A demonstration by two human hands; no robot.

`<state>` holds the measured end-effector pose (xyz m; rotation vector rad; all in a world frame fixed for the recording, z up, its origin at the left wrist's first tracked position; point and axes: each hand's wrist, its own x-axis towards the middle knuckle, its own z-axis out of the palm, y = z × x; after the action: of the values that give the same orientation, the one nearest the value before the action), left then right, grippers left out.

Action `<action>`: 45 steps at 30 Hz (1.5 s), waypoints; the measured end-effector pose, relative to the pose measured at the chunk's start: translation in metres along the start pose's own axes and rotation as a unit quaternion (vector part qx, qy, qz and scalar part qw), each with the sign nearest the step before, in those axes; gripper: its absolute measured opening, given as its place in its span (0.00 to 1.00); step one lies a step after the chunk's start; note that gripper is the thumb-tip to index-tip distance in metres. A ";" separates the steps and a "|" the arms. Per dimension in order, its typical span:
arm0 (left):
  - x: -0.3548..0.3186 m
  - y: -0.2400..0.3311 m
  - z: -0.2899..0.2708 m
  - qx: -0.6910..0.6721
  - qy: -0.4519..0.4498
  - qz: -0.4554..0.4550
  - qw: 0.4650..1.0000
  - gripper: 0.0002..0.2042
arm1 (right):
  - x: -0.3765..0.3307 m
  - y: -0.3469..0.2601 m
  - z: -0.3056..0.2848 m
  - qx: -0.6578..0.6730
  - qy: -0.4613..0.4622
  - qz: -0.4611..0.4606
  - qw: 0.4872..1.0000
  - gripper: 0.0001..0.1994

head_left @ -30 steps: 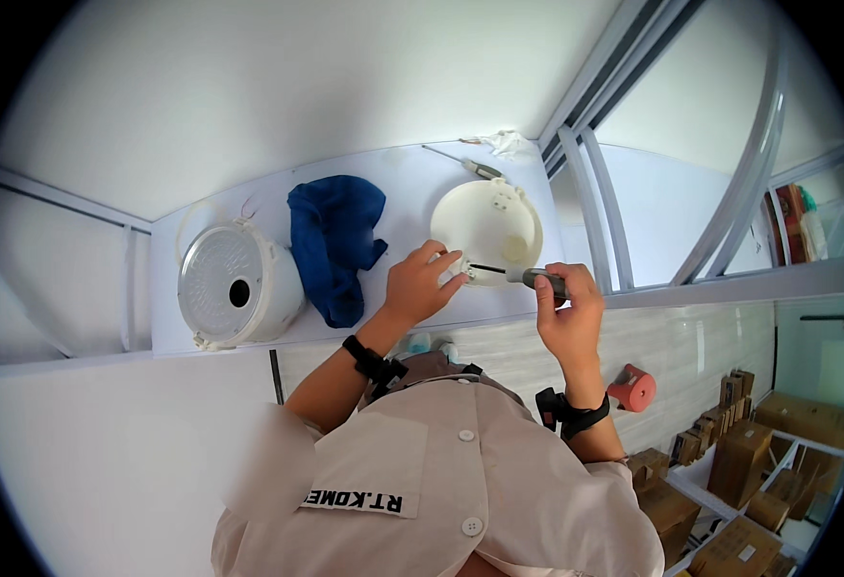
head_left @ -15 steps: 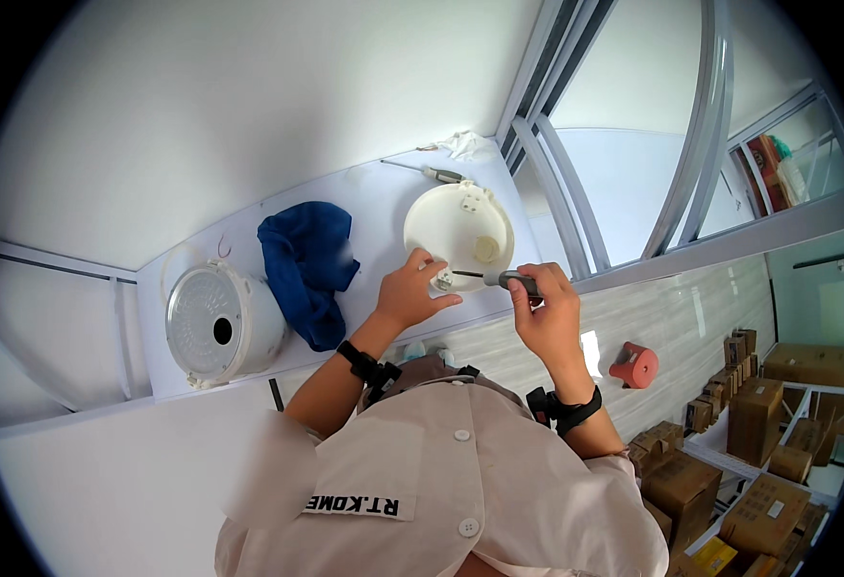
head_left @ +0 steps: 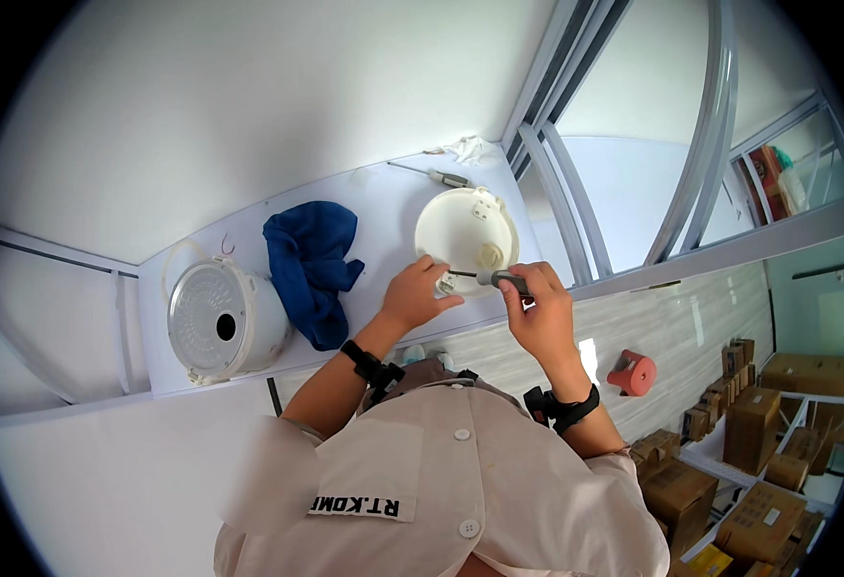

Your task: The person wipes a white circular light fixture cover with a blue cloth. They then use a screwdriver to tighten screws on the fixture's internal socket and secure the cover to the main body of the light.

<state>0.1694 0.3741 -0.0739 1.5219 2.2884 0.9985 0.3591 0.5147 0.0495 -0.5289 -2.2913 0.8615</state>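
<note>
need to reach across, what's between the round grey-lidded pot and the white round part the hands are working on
A crumpled blue cloth lies on the white table between the pot and the white round part, seen in the head view.

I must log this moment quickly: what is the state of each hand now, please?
Left hand: fingers resting on the edge of the round white part, steadying it.
Right hand: closed around the screwdriver.

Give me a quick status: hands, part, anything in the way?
Left hand steadies white round part. Right hand grips screwdriver at its edge. Blue cloth alongside, apart.
</note>
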 end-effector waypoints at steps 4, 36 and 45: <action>0.001 0.001 0.003 0.012 -0.002 0.004 1.000 0.31 | -0.001 0.001 0.001 -0.010 -0.003 0.002 1.000 0.10; 0.001 0.015 -0.005 0.053 -0.040 -0.054 0.996 0.28 | 0.011 -0.042 -0.009 -0.279 -0.152 0.068 0.946 0.14; 0.004 0.017 -0.011 0.046 -0.066 -0.062 0.995 0.29 | 0.018 -0.039 -0.011 -0.153 -0.142 -0.096 0.973 0.22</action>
<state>0.1736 0.3772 -0.0540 1.4143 2.3313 0.7457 0.3481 0.5015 0.0903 -0.3190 -2.7071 0.5185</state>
